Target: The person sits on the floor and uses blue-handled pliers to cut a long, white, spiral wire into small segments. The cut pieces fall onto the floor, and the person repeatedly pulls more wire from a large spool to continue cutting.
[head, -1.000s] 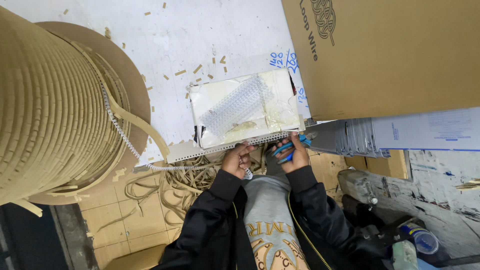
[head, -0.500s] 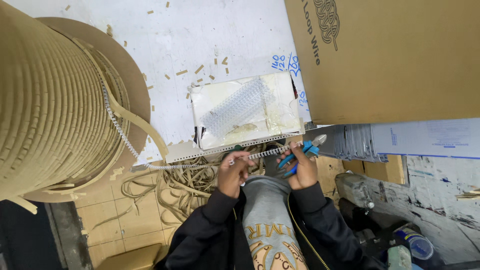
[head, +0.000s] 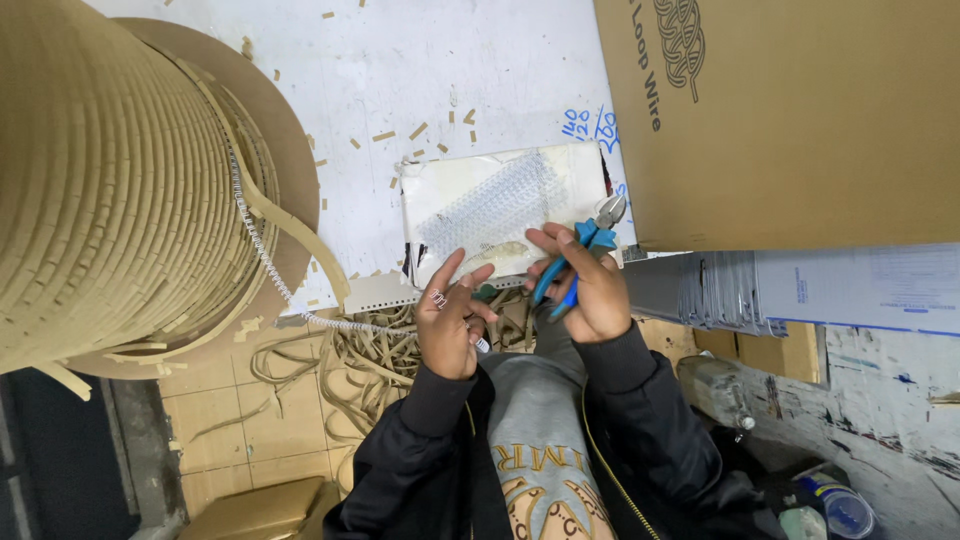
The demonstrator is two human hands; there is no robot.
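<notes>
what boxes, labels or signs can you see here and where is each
Cardboard box: top right on the white table, large, brown, dark printed text and a rope-like emblem near its top edge.
White label: right, under the box, a pale sheet with small blue print lying over grey stacked sheets.
Blue handwriting: on the table just left of the box, a few marker scribbles.
Plastic packet: table centre, above the hands, white rectangle holding clear coils.

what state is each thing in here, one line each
left hand: fingers spread, pinching the white coil wire
right hand: closed around the cutters
cutters: blue handles gripped, tip pointing up toward the box
coil wire: partly unwound, running from the spool to the left hand
spool: on its side, nearly full
paper strips: loose, heaped on the floor
cardboard box: closed
</notes>
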